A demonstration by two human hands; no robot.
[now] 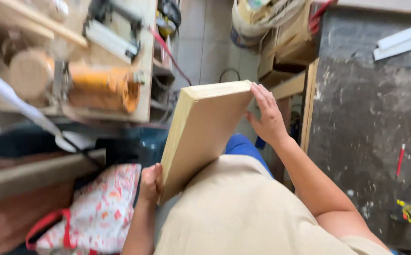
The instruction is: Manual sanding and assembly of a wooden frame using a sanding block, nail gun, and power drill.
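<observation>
Pale wooden board (201, 132) sits tilted in front of my chest, held at both ends — my left hand (150, 183) clenches its near lower corner, my right hand (268, 119) grips the far upper edge. A dusty grey workbench (366, 113) lies right — an orange power tool (104, 87) far left.

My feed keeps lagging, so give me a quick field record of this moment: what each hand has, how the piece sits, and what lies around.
left hand: grips the lower corner of the pale rectangular wooden board
right hand: fingers over the board's upper far corner
board pose: tilted, held between both hands above the lap, off any surface
to the left: blurred orange cylindrical power tool on a wooden bench
lower left: red-and-white patterned fabric bag
to the right: dark speckled worktop with a red pencil lying on it
</observation>
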